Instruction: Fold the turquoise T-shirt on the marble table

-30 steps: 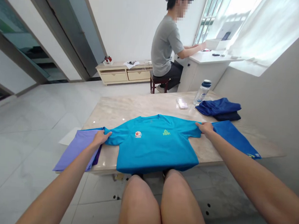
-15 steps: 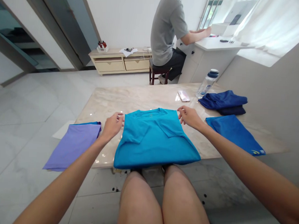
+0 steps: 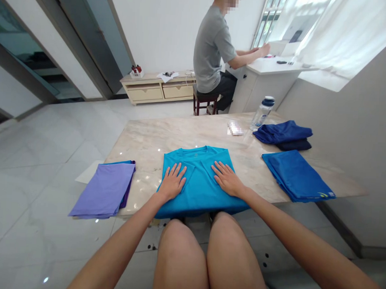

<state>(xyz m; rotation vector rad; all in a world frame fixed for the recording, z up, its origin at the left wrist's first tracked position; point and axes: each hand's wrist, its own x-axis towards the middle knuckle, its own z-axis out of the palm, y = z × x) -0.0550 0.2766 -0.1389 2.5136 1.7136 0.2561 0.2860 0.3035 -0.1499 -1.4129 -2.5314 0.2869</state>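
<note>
A turquoise T-shirt (image 3: 199,157) lies on the marble table (image 3: 155,138) in front of me, its sleeves folded in over the body and its hem hanging over the near edge. My left hand (image 3: 173,183) rests flat on its left half, fingers spread. Flat on the right half lies my right hand (image 3: 226,178), also with fingers apart. Neither hand grips anything.
A folded purple garment (image 3: 104,192) lies at the table's left, a folded blue one (image 3: 295,175) at the right, dark blue clothes (image 3: 283,135) behind it. A water bottle (image 3: 261,113) and a small packet (image 3: 234,128) stand further back. Another person (image 3: 214,56) sits at a white desk.
The shirt's sleeves, held stretched out a second ago, were folded in over the body. Both hands then let go and came down flat on the shirt.
</note>
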